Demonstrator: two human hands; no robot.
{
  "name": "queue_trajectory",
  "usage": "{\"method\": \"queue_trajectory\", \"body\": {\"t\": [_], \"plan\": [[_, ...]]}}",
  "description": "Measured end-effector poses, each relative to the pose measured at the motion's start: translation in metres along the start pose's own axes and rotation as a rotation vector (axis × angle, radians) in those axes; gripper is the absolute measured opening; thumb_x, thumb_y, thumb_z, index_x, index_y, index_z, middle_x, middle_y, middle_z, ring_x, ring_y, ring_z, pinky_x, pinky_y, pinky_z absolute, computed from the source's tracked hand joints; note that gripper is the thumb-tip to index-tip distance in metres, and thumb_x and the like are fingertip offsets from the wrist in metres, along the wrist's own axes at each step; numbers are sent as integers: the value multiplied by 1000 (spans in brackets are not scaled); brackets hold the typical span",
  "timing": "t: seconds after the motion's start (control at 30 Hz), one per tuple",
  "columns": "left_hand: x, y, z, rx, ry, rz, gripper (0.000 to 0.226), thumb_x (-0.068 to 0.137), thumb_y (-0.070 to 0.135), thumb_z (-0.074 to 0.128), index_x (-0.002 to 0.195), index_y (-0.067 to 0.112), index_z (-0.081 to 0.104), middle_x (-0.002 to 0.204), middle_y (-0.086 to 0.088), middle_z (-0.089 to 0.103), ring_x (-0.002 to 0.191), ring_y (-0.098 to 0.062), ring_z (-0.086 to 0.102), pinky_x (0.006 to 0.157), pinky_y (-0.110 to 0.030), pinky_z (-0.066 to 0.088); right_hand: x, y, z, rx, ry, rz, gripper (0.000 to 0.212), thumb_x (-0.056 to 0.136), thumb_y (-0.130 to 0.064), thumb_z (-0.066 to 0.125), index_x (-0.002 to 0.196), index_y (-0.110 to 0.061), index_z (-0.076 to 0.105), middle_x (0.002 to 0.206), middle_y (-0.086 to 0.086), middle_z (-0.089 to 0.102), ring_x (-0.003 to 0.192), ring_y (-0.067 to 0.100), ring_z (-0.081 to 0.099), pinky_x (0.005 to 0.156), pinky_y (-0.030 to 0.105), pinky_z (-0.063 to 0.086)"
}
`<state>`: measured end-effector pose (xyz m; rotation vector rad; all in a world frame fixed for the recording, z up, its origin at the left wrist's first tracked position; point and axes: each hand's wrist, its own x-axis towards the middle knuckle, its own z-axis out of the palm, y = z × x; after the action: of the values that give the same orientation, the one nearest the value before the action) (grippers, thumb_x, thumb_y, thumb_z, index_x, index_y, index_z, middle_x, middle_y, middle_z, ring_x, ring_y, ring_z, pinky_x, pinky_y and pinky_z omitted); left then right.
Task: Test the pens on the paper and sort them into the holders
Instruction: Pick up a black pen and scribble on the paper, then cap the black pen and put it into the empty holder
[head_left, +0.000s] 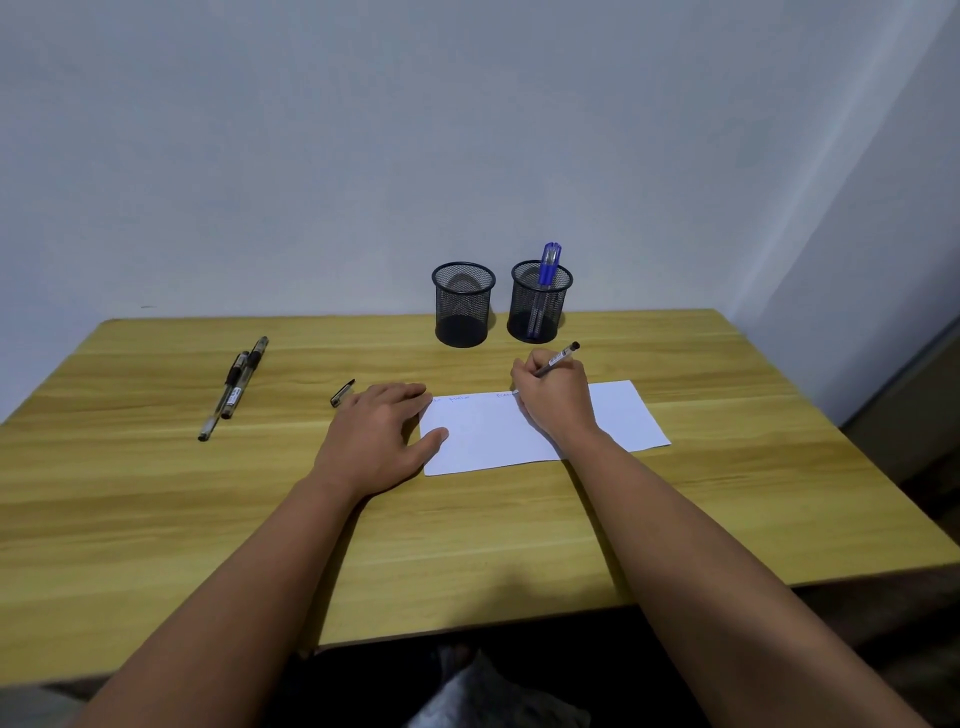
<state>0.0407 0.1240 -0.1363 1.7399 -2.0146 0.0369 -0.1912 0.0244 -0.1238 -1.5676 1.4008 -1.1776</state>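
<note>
1. A wooden table (156, 519) stands against a pale wall.
2. The right hand (556, 400) pinches a black-capped pen (558, 358), tip on the white paper (613, 415).
3. The left hand (379, 441) lies flat, fingers relaxed, pressing the paper's edge.
4. A pen cap (342, 393) lies beside it; two black pens (236, 384) lie far left.
5. Behind stand two mesh holders (462, 306); the right one holds blue pens (546, 270).

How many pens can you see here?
4: blue pen in the right holder, one pen in the right hand, two black pens lying at the table's left. Others may hide.

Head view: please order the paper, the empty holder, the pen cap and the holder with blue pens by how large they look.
1. paper
2. empty holder and holder with blue pens: alike, no ranking
3. pen cap
</note>
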Motion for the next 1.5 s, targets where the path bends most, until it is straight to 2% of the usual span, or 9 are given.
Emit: {"method": "queue_trajectory", "body": {"t": [0.17,0.37,0.47,0.6,0.7,0.8,1.03,1.3,1.5], "plan": [[0,1,-2,1,-11,-6,62,84,67,48,130,29,68,143,11,59,134,-15,50,105,-44,38,2,-2,-6,139,63,114,33,97,-8,62,70,-6,43,66,12,40,59,22,43,56,31,42],[-1,2,-3,11,-28,-7,64,85,67,48,132,29,66,144,11,58,135,-15,48,106,-44,36,10,-13,-11,224,-78,197,39,105,-20,69,73,-8,53,58,10,57,45,17,52,43,24,44],[-1,3,-5,-24,-14,2,58,86,66,53,127,28,68,142,10,60,132,-16,52,104,-43,41,9,-29,-14,208,-96,135,42,103,-21,73,69,-11,51,58,4,53,50,11,55,49,21,49],[2,-1,-15,-91,152,-5,45,93,50,54,124,23,71,123,7,67,113,-21,56,90,-41,51,7,-49,-12,266,-59,50,34,99,-16,78,76,-3,56,61,3,47,46,0,51,49,14,49],[8,-15,-30,30,212,-121,40,96,40,54,129,21,69,117,1,65,109,-25,53,86,-46,51,3,-63,-10,211,-109,52,26,100,-23,77,88,1,72,66,4,64,45,0,53,47,14,45],[10,-32,-41,137,138,-294,43,96,39,56,132,19,66,123,-6,65,113,-31,55,89,-47,51,-5,-73,-5,331,-187,144,18,105,-16,68,102,-1,78,86,16,76,53,11,61,51,25,57],[-3,-45,-44,140,74,-406,23,92,40,63,103,26,78,105,1,65,101,-25,58,75,-41,51,-24,-71,7,352,-249,145,6,98,-15,77,97,-9,78,84,10,77,58,12,64,51,22,52],[-3,-25,-53,-321,121,-355,8,95,32,65,100,35,72,94,16,71,85,-8,66,73,-37,56,-44,-67,9,342,-326,114,14,94,-11,81,102,0,82,88,12,83,68,15,71,55,25,56],[6,3,-65,-465,137,-303,12,95,22,68,103,28,75,99,16,71,88,-5,64,69,-28,51,-47,-75,1,367,-336,101,14,95,-17,82,103,-5,82,90,7,84,68,12,71,58,21,54]]}}
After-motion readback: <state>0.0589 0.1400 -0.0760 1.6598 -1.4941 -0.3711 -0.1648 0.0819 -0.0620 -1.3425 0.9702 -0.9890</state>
